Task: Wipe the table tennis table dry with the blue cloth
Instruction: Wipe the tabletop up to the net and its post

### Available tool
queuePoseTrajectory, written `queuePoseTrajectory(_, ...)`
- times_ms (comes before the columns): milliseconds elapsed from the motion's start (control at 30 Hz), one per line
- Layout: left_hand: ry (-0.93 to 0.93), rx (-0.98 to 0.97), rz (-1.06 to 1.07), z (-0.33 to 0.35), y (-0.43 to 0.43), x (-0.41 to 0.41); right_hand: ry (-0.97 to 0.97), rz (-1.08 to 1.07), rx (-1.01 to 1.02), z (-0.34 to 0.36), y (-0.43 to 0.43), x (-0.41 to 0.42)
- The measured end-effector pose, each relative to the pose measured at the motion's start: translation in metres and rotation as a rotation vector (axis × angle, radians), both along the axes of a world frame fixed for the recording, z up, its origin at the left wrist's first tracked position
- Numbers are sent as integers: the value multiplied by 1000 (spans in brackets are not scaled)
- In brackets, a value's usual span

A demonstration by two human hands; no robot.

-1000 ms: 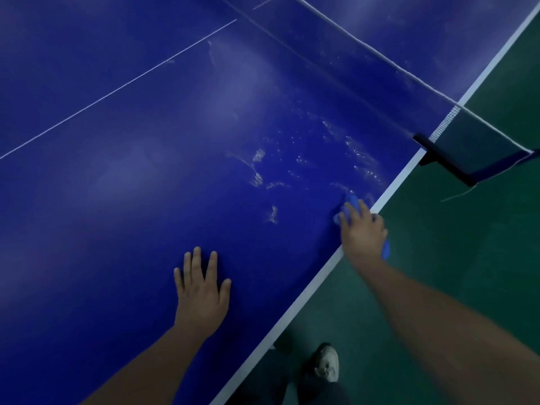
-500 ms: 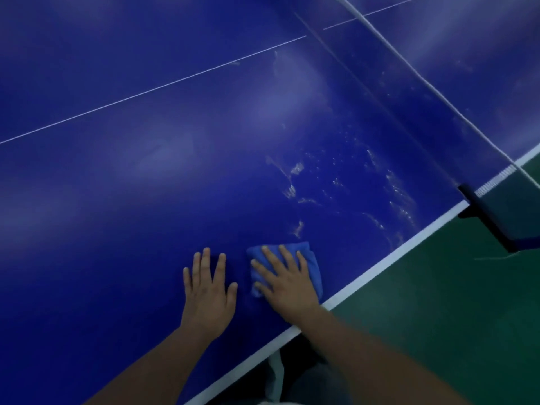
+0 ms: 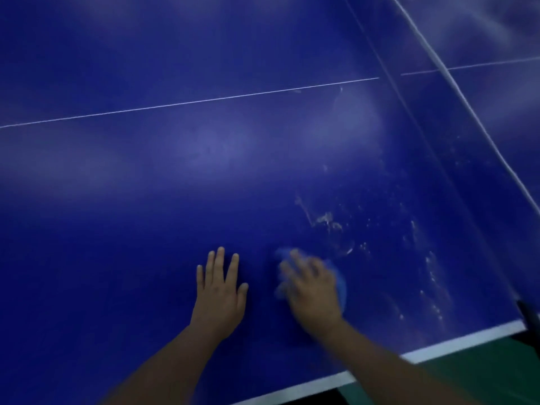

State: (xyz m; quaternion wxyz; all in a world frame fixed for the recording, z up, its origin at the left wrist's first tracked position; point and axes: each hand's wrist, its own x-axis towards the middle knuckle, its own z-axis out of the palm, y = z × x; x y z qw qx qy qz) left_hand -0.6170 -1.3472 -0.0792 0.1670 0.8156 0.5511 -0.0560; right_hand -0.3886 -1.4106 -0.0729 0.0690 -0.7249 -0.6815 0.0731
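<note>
The blue table tennis table [image 3: 175,200] fills the view. My right hand [image 3: 311,285], blurred by motion, presses flat on the blue cloth [image 3: 340,283] near the table's white side edge; the cloth shows only around my fingers and to the right of the hand. My left hand [image 3: 220,290] rests flat on the table, fingers spread, a short way left of the cloth. Water streaks and drops [image 3: 327,220] glisten on the surface above and to the right of the cloth, reaching toward the net.
The net [image 3: 455,83] runs diagonally across the upper right, its dark post clamp [image 3: 529,317] at the right edge. A white centre line [image 3: 190,102] crosses the table. Green floor [image 3: 482,375] lies beyond the white side edge [image 3: 438,350] at lower right.
My right hand slid the cloth from the table's edge near the net to beside my left hand, and is still moving. My left hand stayed planted. My view swung left.
</note>
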Motion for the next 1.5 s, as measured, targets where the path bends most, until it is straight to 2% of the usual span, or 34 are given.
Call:
queuePoseTrajectory(67, -10, -13, 89, -1, 8, 10, -8, 178, -107, -5, -15, -39)
queuePoseTrajectory(200, -8, -1, 160, -5, 9, 18, 26, 175, -137, -15, 36, -26)
queuePoseTrajectory(367, 5, -52, 213, -3, 6, 29, 25, -231, -180, -10, 147, 76)
queuePoseTrajectory(467, -1, -28, 206, -1, 8, 33, 92, -370, -204, 0, 155, 113)
queuePoseTrajectory(533, 1, -14, 211, -3, 16, 37, 63, -302, -110, 0, 136, 93)
queuePoseTrajectory(667, 0, 2, 240, -7, 40, 45, 39, 194, -108, -5, 88, 8)
queuePoseTrajectory(800, 5, 19, 244, -9, 70, 49, 38, 224, -127, -16, 144, -12)
queuePoseTrajectory(867, 33, -9, 230, -8, 88, 54, 41, 125, -116, -18, 192, 12)
queuePoseTrajectory(1000, 70, -47, 239, -3, 130, 70, 96, -240, -180, -8, 266, 96)
queuePoseTrajectory(1133, 77, -41, 222, 1, 175, 92, 127, -411, -98, -11, 226, 108)
queuePoseTrajectory(1200, 90, -42, 210, -1, 196, 100, 77, -329, -29, -15, 193, 79)
queuePoseTrajectory(1333, 154, -50, 162, -8, 210, 102, 8, 98, 41, -25, 192, 23)
queuePoseTrajectory(1433, 147, -135, 171, -6, 213, 101, 2, 91, 19, -30, 242, 31)
queuePoseTrajectory(1500, 141, -197, 167, -3, 217, 102, -16, -80, 13, -31, 278, 67)
